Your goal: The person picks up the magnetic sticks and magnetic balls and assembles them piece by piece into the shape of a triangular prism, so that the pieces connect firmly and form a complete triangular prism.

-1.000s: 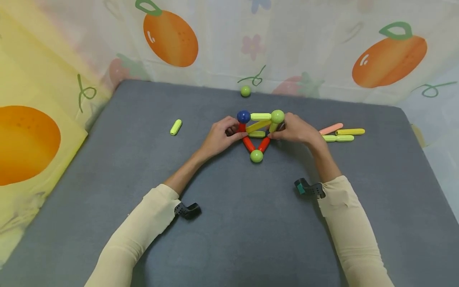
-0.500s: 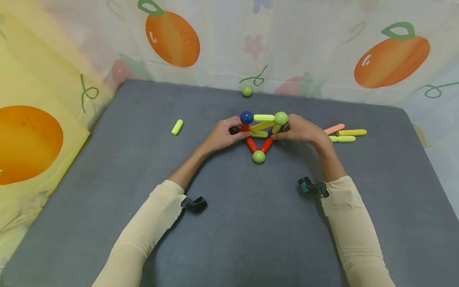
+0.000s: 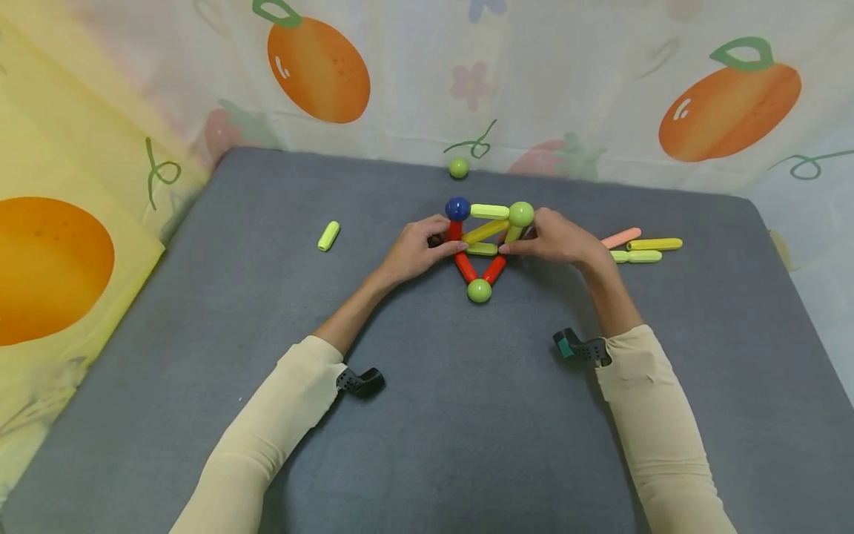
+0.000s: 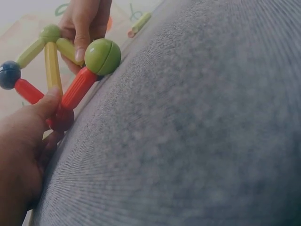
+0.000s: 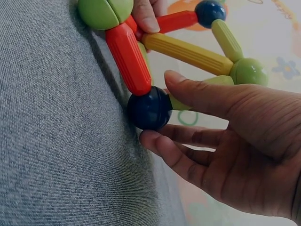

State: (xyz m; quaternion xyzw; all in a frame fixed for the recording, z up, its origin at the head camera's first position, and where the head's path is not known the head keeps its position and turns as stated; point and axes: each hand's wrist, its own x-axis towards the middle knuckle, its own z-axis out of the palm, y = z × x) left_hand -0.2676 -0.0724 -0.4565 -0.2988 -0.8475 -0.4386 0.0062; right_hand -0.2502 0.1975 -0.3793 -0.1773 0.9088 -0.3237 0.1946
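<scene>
A magnetic stick-and-ball frame stands between both hands on the grey table. Its upper corners are a blue ball [image 3: 457, 208] and a light green ball [image 3: 521, 214], joined by a pale green stick [image 3: 490, 212]. Another light green ball [image 3: 479, 291] forms the near corner, where two red sticks [image 3: 494, 270] meet. A yellow stick [image 4: 52, 66] slants across the frame. My left hand [image 3: 419, 248] pinches the red ball [image 4: 62, 120] at the lower left corner. My right hand [image 3: 562, 239] holds the lower right dark blue ball [image 5: 149, 111], thumb above and fingertips beneath.
A short pale green stick [image 3: 329, 236] lies to the left. A loose green ball [image 3: 458, 168] sits near the back edge by the printed curtain [image 3: 407, 67]. Right of my right hand lie a salmon stick [image 3: 622, 237], a yellow stick [image 3: 655, 244] and pale green sticks [image 3: 637, 256].
The frame's upper blue and green balls have shifted slightly up in the head view over the last half second. Both hands keep their grip on the lower corners.
</scene>
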